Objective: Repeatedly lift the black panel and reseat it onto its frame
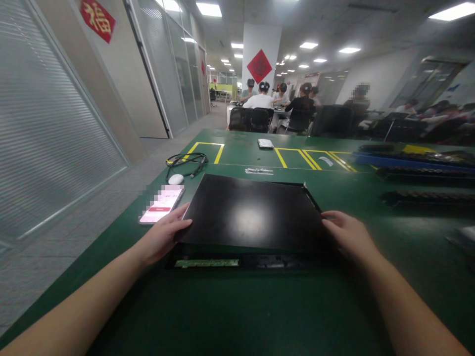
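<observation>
The black panel (252, 212) lies flat between both sets of fingers, straight ahead of me on the green desk (237, 321). It sits on top of a low chassis (208, 263). A strip of green circuit board shows under the panel's near edge, so the panel does not sit flush there.

My left hand (163, 238) holds the panel's left near corner, fingers close together along the edge. My right hand (347, 233) holds the right edge the same way, fingers lightly curled. I cannot tell whether any fingertip hooks underneath.

I judge that the step in hand is handling this panel on the chassis, with the grip set on both sides. Any move calls for both hands working evenly, so the panel stays level and its corners do not catch on the chassis walls.

Just outside the left fingers lies 1 phone (162, 203) with its screen lit. Beyond it are a white mouse (175, 179) and a coiled cable (185, 163). Well beyond the right fingers, dark trays (411, 162) line the desk. Far ahead, people (260, 101) sit at another desk.
</observation>
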`<state>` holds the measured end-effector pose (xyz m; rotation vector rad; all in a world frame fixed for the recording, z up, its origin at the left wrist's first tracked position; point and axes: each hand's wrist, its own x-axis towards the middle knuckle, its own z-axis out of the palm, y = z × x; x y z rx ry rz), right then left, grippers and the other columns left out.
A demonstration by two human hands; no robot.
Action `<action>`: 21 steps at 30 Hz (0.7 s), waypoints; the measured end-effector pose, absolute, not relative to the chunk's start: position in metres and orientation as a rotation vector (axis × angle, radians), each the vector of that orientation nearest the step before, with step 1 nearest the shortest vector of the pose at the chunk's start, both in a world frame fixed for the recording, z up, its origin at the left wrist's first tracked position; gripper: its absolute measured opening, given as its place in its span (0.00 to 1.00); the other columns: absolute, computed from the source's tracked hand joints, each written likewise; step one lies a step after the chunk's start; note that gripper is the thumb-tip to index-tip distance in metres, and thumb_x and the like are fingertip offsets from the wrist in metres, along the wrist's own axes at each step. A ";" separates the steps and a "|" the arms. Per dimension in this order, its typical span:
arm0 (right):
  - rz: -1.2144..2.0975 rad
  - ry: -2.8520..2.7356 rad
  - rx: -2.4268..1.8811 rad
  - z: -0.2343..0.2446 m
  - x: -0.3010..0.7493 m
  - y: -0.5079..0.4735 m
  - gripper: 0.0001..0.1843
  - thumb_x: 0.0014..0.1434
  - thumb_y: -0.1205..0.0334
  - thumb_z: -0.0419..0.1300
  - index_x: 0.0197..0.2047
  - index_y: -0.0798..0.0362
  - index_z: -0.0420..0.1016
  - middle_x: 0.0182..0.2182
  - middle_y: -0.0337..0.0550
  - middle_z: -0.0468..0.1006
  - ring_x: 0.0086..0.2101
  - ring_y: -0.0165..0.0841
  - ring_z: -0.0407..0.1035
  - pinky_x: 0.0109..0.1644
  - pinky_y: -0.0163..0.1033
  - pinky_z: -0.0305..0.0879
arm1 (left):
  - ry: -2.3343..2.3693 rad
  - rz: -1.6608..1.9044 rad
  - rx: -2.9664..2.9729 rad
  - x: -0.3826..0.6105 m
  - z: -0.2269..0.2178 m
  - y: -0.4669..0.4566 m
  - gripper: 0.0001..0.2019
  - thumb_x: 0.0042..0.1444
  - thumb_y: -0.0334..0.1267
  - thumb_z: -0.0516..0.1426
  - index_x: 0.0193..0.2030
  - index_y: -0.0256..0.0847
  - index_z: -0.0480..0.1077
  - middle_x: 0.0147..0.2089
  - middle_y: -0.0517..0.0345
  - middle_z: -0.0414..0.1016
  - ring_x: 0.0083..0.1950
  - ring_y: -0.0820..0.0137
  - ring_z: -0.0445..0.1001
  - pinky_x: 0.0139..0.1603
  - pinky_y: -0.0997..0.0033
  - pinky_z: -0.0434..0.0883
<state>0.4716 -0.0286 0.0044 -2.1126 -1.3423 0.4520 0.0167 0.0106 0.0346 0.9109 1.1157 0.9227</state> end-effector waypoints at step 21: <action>0.450 -1.288 -2.107 0.010 0.463 -0.034 0.20 0.52 0.44 0.59 0.40 0.47 0.83 0.36 0.44 0.86 0.37 0.45 0.80 0.38 0.45 0.74 | 1.176 0.992 0.985 0.013 0.014 0.010 0.34 0.51 0.42 0.66 0.67 0.46 0.70 0.58 0.50 0.82 0.57 0.48 0.79 0.56 0.58 0.76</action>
